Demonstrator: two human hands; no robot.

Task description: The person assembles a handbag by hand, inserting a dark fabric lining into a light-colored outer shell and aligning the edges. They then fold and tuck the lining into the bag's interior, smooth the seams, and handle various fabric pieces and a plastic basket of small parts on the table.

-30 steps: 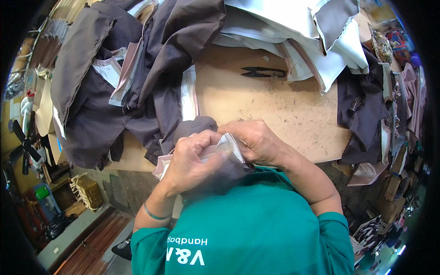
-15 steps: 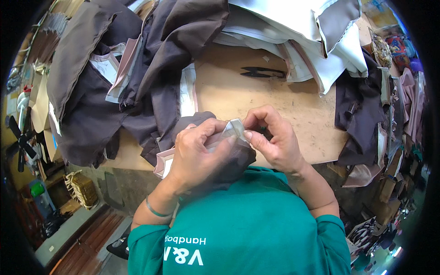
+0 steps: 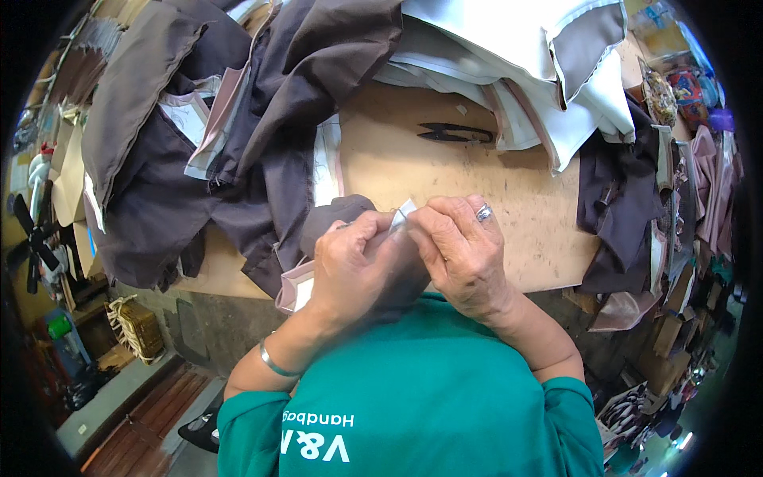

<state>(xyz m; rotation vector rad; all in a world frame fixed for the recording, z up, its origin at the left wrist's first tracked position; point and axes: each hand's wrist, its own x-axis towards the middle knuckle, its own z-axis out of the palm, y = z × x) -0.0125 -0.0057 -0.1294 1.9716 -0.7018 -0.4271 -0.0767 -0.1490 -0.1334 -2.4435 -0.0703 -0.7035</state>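
Note:
My left hand (image 3: pixel 354 266) is closed around a bunched dark brown fabric piece (image 3: pixel 338 215) in front of my body. A small white pointed corner (image 3: pixel 402 215) sticks up from between its thumb and fingers. My right hand (image 3: pixel 467 258), with a ring on one finger, pinches at that corner, fingertips pressed together. Anything thin between these fingertips is too small to make out. Below the left wrist, a pink-edged white end (image 3: pixel 298 288) of the piece shows. Part of the brown cloth is hidden behind the left hand.
Dark brown cut panels (image 3: pixel 270 127) heap over the tan table (image 3: pixel 389 151) at left. White panels (image 3: pixel 509 48) with pink and grey edges lie at the far right. Black thread snips (image 3: pixel 455 133) rest beyond my hands. More brown fabric (image 3: pixel 624 215) hangs at the right edge.
My right hand has turned over, its back now showing, and shifted slightly left and down onto the white corner. The left hand still grips the piece, which has tilted slightly.

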